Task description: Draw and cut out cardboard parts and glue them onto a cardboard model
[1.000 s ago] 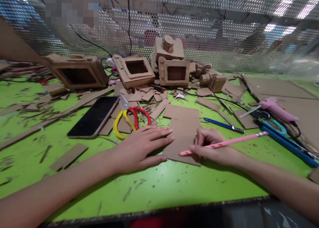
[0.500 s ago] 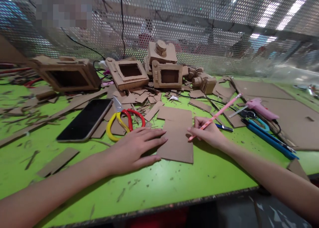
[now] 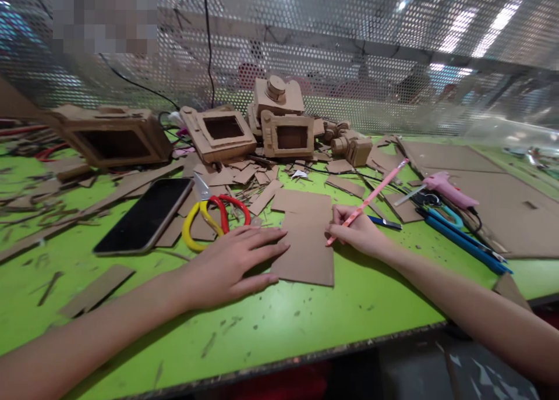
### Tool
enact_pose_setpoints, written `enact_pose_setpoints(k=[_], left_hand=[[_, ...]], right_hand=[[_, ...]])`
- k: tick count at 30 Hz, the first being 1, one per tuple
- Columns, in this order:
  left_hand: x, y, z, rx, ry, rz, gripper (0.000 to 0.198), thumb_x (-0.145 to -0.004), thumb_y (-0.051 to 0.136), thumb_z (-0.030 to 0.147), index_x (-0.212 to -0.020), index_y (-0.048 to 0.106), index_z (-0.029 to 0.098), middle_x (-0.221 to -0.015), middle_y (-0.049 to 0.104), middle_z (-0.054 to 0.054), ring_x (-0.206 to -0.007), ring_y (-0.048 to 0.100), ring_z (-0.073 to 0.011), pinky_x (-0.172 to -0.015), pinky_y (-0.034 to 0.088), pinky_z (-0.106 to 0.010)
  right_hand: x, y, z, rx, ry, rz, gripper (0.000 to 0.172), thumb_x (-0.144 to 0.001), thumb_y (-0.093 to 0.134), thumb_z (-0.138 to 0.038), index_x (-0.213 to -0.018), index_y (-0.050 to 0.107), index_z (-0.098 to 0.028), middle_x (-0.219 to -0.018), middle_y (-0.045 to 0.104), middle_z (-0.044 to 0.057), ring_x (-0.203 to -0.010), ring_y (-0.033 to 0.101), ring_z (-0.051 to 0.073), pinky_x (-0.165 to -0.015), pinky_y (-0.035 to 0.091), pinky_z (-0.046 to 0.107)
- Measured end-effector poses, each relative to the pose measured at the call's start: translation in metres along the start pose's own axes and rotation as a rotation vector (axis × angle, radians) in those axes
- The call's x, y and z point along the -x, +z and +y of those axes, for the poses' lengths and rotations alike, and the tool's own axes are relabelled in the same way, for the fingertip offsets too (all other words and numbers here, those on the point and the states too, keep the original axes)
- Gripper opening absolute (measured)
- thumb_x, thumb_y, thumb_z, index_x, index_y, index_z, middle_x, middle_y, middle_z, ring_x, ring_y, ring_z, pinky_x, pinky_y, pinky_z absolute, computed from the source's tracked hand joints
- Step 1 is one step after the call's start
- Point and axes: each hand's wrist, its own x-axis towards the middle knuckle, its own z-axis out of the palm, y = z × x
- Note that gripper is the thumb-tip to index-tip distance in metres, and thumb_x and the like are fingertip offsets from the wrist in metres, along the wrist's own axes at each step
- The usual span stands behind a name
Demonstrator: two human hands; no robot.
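Observation:
A flat cardboard piece [image 3: 308,243] with a step cut in its left edge lies on the green table. My left hand [image 3: 238,260] rests flat and open, its fingertips on the piece's left side. At the right edge of the piece, my right hand [image 3: 356,231] grips a pink pencil [image 3: 378,189]. The pencil leans to the right, its lower tip beside the cardboard edge; whether it touches, I cannot tell. Scissors [image 3: 207,222] with yellow and red handles lie just beyond my left hand. A blue pen-like tool [image 3: 384,222] lies behind my right hand.
A phone [image 3: 146,216] lies at left. Cardboard camera models [image 3: 288,135] stand at the back among scraps, before a perforated metal screen [image 3: 349,50]. To the right are a pink glue gun [image 3: 449,189], a blue cutter [image 3: 467,243] and a large cardboard sheet [image 3: 515,208].
The whole view has shifted slightly, so things appear a little further left. Both hands keep nearly the same places on the cardboard, and the pencil is still held.

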Motion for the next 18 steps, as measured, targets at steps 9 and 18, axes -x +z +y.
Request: enact_pose_setpoints(k=[9,18], left_hand=[[0.0019,0.0017,-0.0016,-0.014,0.012,0.025,0.050,-0.096,0.041,0.049,-0.139,0.049,0.025,-0.147,0.047,-0.008,-0.131,0.050,-0.0270,-0.106,0.044,-0.048],[0.0017,0.0029,-0.0027,-0.021,0.032,0.044,0.050,-0.096,0.042,0.047,-0.140,0.048,0.024,-0.146,0.048,-0.009,-0.130,0.051,-0.0264,-0.106,0.045,-0.047]], right_hand=[[0.0001,-0.0006,0.0018,0.010,0.013,-0.054,0.025,-0.063,0.057,-0.009,-0.056,0.036,-0.020,-0.042,0.045,-0.010,-0.049,0.065,0.013,-0.039,0.037,0.014],[0.0029,-0.0010,0.0033,-0.017,-0.023,-0.113,0.026,-0.064,0.058,-0.009,-0.055,0.036,-0.020,-0.042,0.042,-0.010,-0.046,0.061,0.011,-0.040,0.038,0.015]])
